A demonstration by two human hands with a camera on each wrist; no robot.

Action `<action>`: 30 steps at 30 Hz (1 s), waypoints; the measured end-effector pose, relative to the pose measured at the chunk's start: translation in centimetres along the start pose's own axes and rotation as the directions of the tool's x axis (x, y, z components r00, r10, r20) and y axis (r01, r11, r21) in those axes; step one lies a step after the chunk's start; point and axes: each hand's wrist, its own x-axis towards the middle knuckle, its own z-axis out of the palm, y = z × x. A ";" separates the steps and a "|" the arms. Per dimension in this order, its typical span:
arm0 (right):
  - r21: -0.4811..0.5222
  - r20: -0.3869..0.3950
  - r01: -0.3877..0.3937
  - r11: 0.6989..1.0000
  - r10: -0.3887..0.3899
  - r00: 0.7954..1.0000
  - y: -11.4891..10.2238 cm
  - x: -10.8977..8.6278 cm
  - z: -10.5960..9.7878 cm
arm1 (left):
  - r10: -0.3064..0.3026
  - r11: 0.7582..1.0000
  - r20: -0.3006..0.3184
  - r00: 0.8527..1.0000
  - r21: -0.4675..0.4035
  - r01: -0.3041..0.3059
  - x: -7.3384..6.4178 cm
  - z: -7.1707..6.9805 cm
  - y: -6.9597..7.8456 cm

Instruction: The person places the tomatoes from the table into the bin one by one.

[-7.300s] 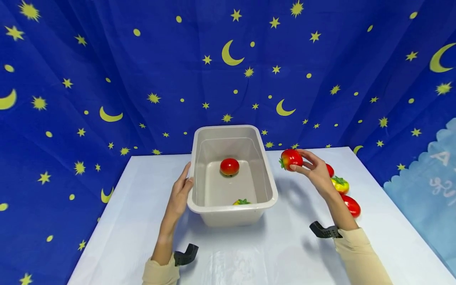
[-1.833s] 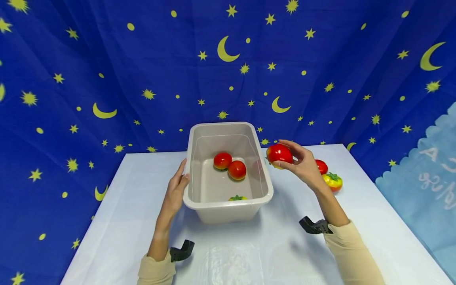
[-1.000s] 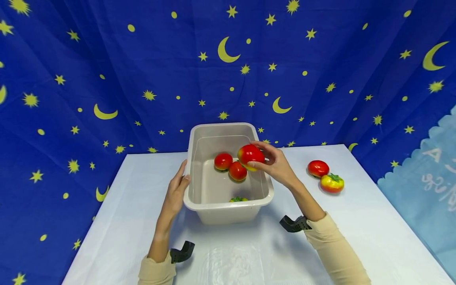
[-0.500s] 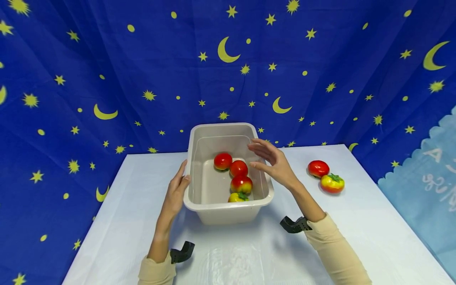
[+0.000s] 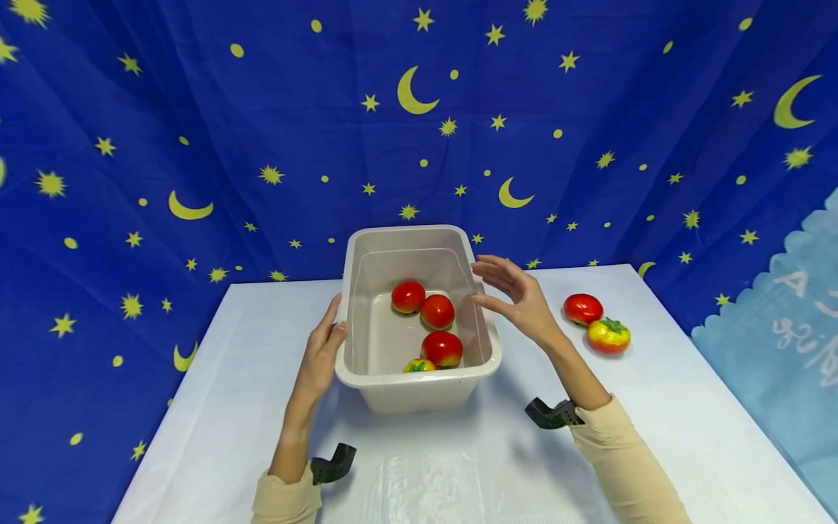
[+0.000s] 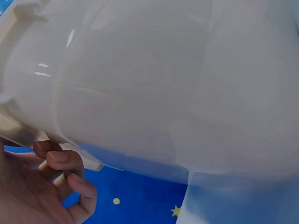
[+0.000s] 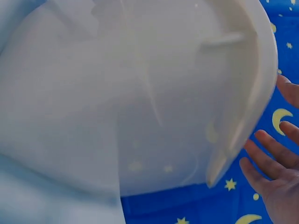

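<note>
A beige plastic tub [image 5: 419, 382] stands near the middle of a white table [image 5: 216, 407], its long sides running away from the camera. Inside lie four toy tomatoes: a red tomato [image 5: 409, 296] toward the far end, a second red tomato [image 5: 437, 311] touching it on the near right, a third red tomato [image 5: 442, 348] closer to the near wall, and a yellow-green tomato [image 5: 419, 365] tucked just beside it against the near wall, partly hidden by the rim.

The person's left hand [image 5: 321, 356] rests against the tub's left wall just under the rim; in the left wrist view its fingers [image 6: 63, 161] curl lightly beneath the lip of the tub [image 6: 154, 93], bracing it rather than clasping it. The right hand [image 5: 517, 298] hovers over the tub's right rim, spread and holding nothing, palm turned toward the tub; the right wrist view shows its straight fingers [image 7: 268, 161] clear of the tub's outer wall [image 7: 140, 102].

To the right on the table, well apart from the tub, sit a loose red tomato [image 5: 583, 308] and a yellow-and-red tomato [image 5: 609, 335], the two touching. Both arms wear beige sleeves [image 5: 628, 466] with black wrist mounts [image 5: 553, 413]. A blue curtain [image 5: 196, 109] printed with yellow moons and stars hangs behind the table.
</note>
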 end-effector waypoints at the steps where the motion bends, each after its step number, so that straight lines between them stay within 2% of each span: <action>1: 0.002 -0.010 0.004 1.000 -0.004 1.000 0.1 -0.1 -0.3 | 0.000 1.000 0.002 1.000 -0.004 0.000 0.0 0.0 0.0; 6: 0.009 -0.052 0.017 1.000 -0.017 0.998 0.8 -0.8 -1.7 | 0.011 1.000 -0.005 1.000 -0.013 -0.011 0.1 -0.1 -0.1; 12: -0.054 -0.132 -0.007 0.998 0.000 0.991 1.8 -2.0 -4.1 | 0.012 1.000 0.006 1.000 -0.027 -0.012 0.1 0.0 -0.1; 17: -0.075 -0.233 -0.029 0.997 0.011 0.973 2.7 -3.2 -6.1 | 0.015 1.000 0.006 1.000 -0.022 -0.015 0.1 0.0 -0.2; 23: -0.048 -0.328 -0.066 0.997 0.047 0.944 3.8 -4.8 -7.8 | 0.029 1.000 -0.015 0.999 -0.011 -0.029 0.0 0.1 -0.1; 26: -0.087 -0.356 -0.107 0.990 0.069 0.932 4.3 -5.7 -8.8 | 0.029 0.999 -0.007 1.000 -0.018 -0.029 -0.1 0.1 0.0; 30: -0.191 -0.378 -0.205 0.960 0.121 0.918 5.2 -6.8 -10.1 | 0.025 1.000 -0.003 1.000 -0.018 -0.025 0.0 0.1 0.0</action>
